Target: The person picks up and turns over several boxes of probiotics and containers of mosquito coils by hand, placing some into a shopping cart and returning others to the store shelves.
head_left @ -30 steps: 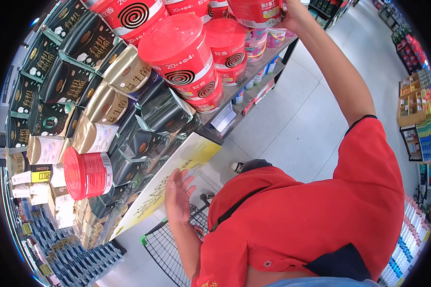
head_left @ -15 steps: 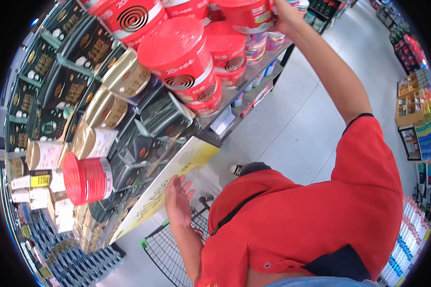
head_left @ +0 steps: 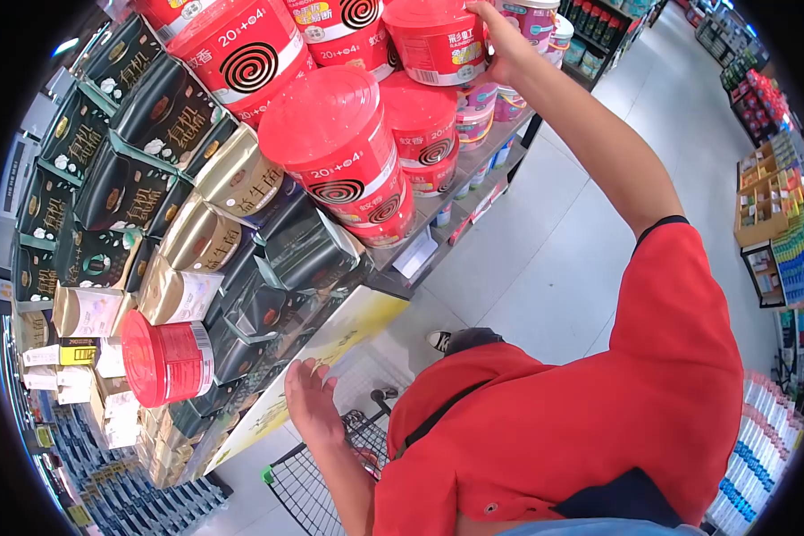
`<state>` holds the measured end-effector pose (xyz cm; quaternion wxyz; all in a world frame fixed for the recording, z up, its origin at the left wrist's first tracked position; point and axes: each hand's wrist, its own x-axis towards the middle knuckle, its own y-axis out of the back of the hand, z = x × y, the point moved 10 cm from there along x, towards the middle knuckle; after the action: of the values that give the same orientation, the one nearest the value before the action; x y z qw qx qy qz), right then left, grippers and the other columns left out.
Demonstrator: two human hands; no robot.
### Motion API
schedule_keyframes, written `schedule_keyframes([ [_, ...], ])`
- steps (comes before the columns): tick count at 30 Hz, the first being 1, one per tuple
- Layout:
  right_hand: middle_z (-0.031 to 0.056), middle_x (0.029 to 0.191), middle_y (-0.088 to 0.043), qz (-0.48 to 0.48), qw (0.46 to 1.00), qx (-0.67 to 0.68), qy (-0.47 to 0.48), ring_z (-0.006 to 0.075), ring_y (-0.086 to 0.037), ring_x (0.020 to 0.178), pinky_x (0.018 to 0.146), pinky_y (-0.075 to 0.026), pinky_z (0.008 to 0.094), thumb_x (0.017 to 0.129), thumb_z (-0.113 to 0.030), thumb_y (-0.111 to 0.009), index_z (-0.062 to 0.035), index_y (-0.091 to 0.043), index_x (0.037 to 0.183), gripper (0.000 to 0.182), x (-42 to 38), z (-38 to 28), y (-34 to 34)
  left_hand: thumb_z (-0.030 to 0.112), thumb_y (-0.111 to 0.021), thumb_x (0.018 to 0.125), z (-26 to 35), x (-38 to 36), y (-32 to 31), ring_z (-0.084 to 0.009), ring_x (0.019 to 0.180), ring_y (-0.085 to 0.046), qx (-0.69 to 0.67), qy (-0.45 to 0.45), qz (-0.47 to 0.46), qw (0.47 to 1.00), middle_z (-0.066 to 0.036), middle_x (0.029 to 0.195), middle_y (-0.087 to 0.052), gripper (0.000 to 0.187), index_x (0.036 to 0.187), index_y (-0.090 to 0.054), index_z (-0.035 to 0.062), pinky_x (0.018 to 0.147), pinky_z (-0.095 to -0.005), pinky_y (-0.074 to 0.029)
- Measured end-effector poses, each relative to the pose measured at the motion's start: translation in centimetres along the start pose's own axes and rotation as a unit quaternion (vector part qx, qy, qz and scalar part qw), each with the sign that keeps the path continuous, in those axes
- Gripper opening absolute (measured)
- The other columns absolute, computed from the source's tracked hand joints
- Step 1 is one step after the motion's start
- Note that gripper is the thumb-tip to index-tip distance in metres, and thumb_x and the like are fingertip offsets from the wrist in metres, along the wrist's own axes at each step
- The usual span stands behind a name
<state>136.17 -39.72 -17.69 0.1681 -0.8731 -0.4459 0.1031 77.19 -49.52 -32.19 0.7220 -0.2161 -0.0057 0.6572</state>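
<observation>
At the top of the shelf, my right hand (head_left: 507, 43) grips a red lidded tub of mosquito coils (head_left: 433, 49) at its right side and lid edge. That tub sits above another red tub (head_left: 420, 121). To its left stands a larger-looking stack of red coil tubs (head_left: 330, 134) with black spirals printed on white bands. Low in front of the shelf, my left hand (head_left: 313, 406) is empty, its fingers loosely apart, near a white and yellow sign board (head_left: 322, 366). A single red tub (head_left: 165, 357) lies on its side on the packages at left.
Dark green and gold tissue packs (head_left: 138, 188) fill the left display. A wire shopping cart (head_left: 308, 482) stands below my left hand. Pink and white tubs (head_left: 527, 22) sit beyond my right hand. The tiled aisle floor (head_left: 545, 241) runs off to the right.
The shelf tubs sit slightly lower in view as the camera shifts. My right hand stays on the same tub. My left hand has moved a little left and down.
</observation>
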Motion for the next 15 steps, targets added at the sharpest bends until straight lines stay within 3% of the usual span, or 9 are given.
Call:
schedule_keyframes([
  [1, 0.012, 0.123, -0.063, 0.01, 0.998, 0.041, 0.035, 0.0231, -0.066, 0.095, 0.08, -0.054, 0.0402, 0.091, -0.037, -0.058, -0.012, -0.056, 0.13, 0.047, -0.3, -0.6, -0.4, 0.039, -0.059, 0.094, 0.0, 0.1, 0.0, -0.0222, 0.104, -0.056, -0.001, -0.002, 0.0, 1.0, -0.007, 0.12, -0.059, 0.046, 0.129, -0.052, 0.0101, 0.086, -0.0368, -0.044],
  [2, 0.0142, 0.126, -0.061, 0.03, 0.997, 0.061, 0.036, 0.018, -0.067, 0.089, 0.072, -0.054, 0.0338, 0.087, -0.031, -0.065, -0.0066, -0.055, 0.129, 0.049, -0.9, -0.6, -0.3, 0.038, -0.06, 0.093, -0.1, 0.1, 0.0, -0.0222, 0.105, -0.056, -0.003, 0.003, 0.003, 1.0, -0.007, 0.12, -0.059, 0.046, 0.129, -0.052, 0.0101, 0.086, -0.0365, -0.044],
  [3, 0.0142, 0.126, -0.061, 0.027, 0.997, 0.061, 0.036, 0.018, -0.067, 0.089, 0.072, -0.054, 0.0338, 0.087, -0.031, -0.065, -0.0066, -0.055, 0.129, 0.049, -1.7, -0.5, -0.8, 0.038, -0.061, 0.093, -0.3, 0.1, 0.0, -0.0222, 0.105, -0.056, -0.005, 0.008, 0.006, 1.0, -0.007, 0.12, -0.059, 0.045, 0.128, -0.053, 0.0101, 0.086, -0.0363, -0.044],
  [5, 0.0187, 0.157, -0.02, 0.092, 0.995, -0.014, -0.028, 0.042, -0.035, 0.138, 0.1, -0.033, 0.0727, 0.086, -0.05, -0.063, -0.0124, -0.027, 0.149, 0.082, -3.7, 0.9, -0.3, 0.037, -0.062, 0.093, -0.3, 0.1, -0.5, -0.022, 0.105, -0.055, -0.007, 0.009, 0.002, 1.0, -0.007, 0.12, -0.06, 0.045, 0.127, -0.053, 0.0102, 0.086, -0.0364, -0.044],
  [6, 0.0175, 0.158, -0.011, -0.02, 0.999, -0.02, -0.042, 0.0463, -0.029, 0.138, 0.098, -0.031, 0.0761, 0.081, -0.052, -0.068, -0.0139, -0.023, 0.15, 0.091, -5.2, 0.2, -2.4, 0.036, -0.062, 0.093, -0.3, 0.2, -0.8, -0.0219, 0.105, -0.055, -0.008, 0.01, -0.006, 1.0, -0.007, 0.119, -0.06, 0.044, 0.127, -0.053, 0.0103, 0.086, -0.0365, -0.044],
  [15, 0.0143, 0.149, -0.036, -0.004, 0.996, -0.053, -0.065, 0.0388, -0.039, 0.134, 0.099, -0.036, 0.0708, 0.084, -0.057, -0.06, -0.0151, -0.035, 0.144, 0.077, -6.6, 2.3, -3.3, 0.036, -0.055, 0.097, 2.8, 1.8, -1.2, -0.0219, 0.11, -0.054, 0.044, -0.079, 0.012, 0.996, -0.008, 0.14, -0.048, 0.053, 0.141, -0.042, 0.01, 0.088, -0.0348, -0.045],
])
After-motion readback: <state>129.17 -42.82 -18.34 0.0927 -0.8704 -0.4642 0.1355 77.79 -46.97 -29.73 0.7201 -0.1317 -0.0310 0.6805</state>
